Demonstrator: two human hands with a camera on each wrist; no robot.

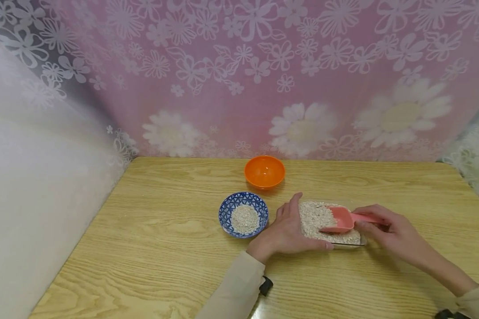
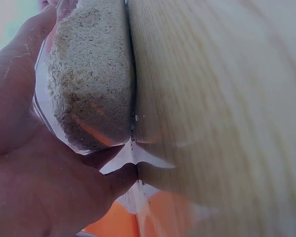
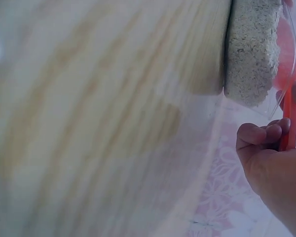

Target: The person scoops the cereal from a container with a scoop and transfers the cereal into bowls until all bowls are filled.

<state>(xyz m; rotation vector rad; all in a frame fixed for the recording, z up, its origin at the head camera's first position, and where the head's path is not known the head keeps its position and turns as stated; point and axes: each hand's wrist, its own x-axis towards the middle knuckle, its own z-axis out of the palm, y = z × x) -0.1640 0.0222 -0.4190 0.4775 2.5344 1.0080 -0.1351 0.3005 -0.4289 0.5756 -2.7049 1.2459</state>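
A clear container of rolled oats stands on the table. My left hand grips its left end, thumb along the near side and fingers around the far side. In the left wrist view, the oats show through the transparent wall beside this hand. My right hand holds a pink scoop by its handle. The scoop's bowl is partly sunk in the oats, its open end toward the left. In the right wrist view, the fingers are curled around the handle.
Left of the container is a blue-and-white patterned bowl with some oats inside. Behind it stands an orange bowl, showing only its bare inside. A floral curtain hangs along the back edge of the wood-grain table.
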